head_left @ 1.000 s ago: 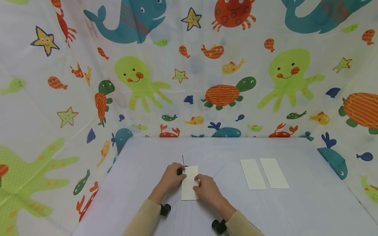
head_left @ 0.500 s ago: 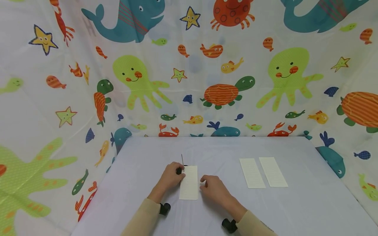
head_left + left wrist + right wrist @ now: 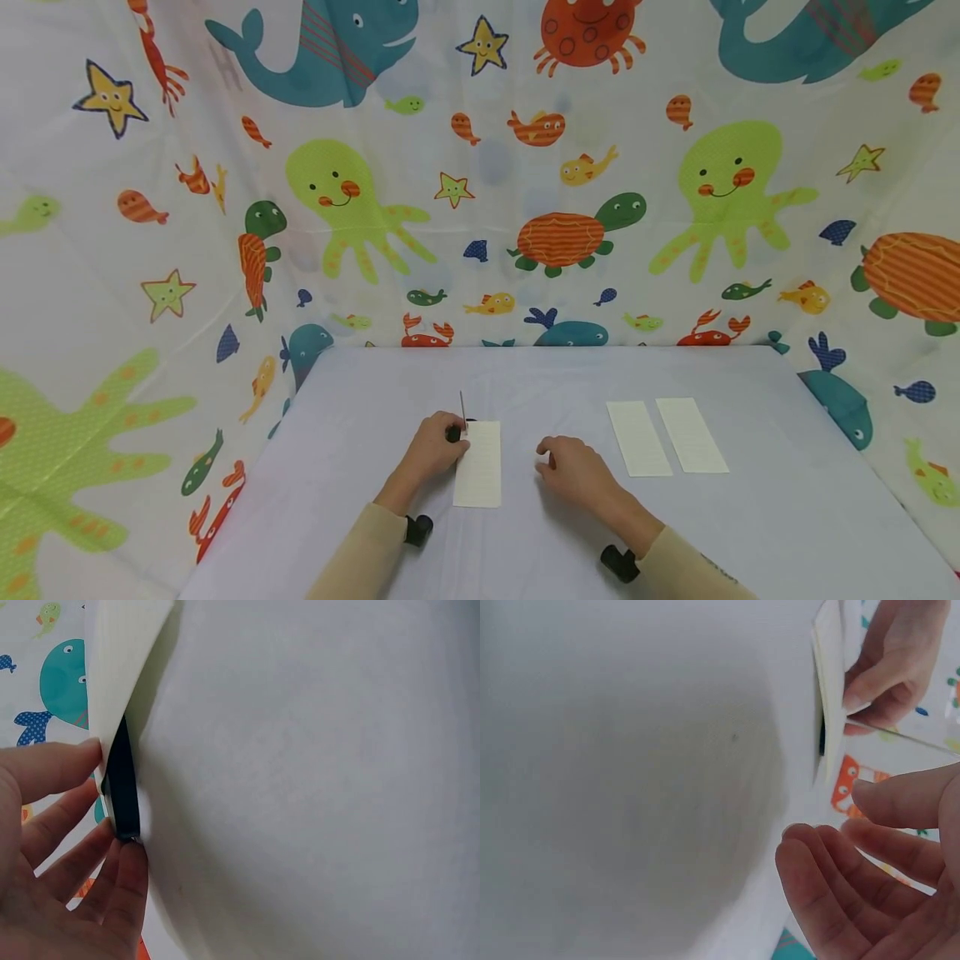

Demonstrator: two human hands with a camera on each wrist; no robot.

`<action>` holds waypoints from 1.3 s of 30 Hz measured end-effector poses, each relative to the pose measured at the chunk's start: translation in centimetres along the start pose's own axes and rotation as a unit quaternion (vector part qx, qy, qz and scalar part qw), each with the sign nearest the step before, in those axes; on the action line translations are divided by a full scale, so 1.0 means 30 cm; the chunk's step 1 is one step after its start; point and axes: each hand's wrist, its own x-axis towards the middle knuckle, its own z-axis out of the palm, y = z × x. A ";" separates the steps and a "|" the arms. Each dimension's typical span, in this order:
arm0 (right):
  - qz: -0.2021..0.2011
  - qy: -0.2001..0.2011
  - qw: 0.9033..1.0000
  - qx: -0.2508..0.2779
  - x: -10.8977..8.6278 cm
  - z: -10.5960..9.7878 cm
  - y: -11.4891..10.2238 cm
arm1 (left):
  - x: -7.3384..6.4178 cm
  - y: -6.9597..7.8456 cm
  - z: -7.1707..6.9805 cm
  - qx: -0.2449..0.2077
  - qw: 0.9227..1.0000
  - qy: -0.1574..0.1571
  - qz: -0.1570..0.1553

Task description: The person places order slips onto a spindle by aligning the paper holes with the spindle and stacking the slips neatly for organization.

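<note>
My left hand (image 3: 435,450) is at the upper left edge of a narrow cream lined paper (image 3: 478,471) on the table. It grips a black binder clip (image 3: 126,791), seen in the left wrist view at the paper's edge, with the thumb against the paper and fingertips at the clip's end. A thin metal handle (image 3: 462,408) stands up beside the paper in the head view. How far the clip bites over the paper is partly hidden. My right hand (image 3: 579,472) hovers right of the paper, fingers loosely bent, holding nothing.
Two more cream lined papers (image 3: 639,438) lie side by side on the right of the white-covered table (image 3: 780,533). A curtain (image 3: 495,167) printed with sea animals hangs behind the table and along its sides.
My right hand has let go of the paper's right edge and moved off to the right. The left hand keeps its grip in about the same place.
</note>
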 end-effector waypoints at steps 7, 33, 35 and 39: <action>-0.044 0.010 0.995 -0.091 -0.026 -0.021 0.025 | 0.000 0.005 -0.002 -0.009 1.000 0.004 0.000; -0.059 -0.004 0.970 -0.235 -0.055 -0.141 0.238 | 0.002 -0.002 0.006 0.000 1.000 0.003 0.002; -0.056 -0.009 0.968 -0.243 -0.055 -0.151 0.259 | 0.002 -0.004 0.007 -0.001 1.000 0.002 -0.001; -0.049 -0.014 0.966 -0.252 -0.055 -0.175 0.293 | 0.003 -0.010 0.008 -0.002 1.000 0.002 -0.006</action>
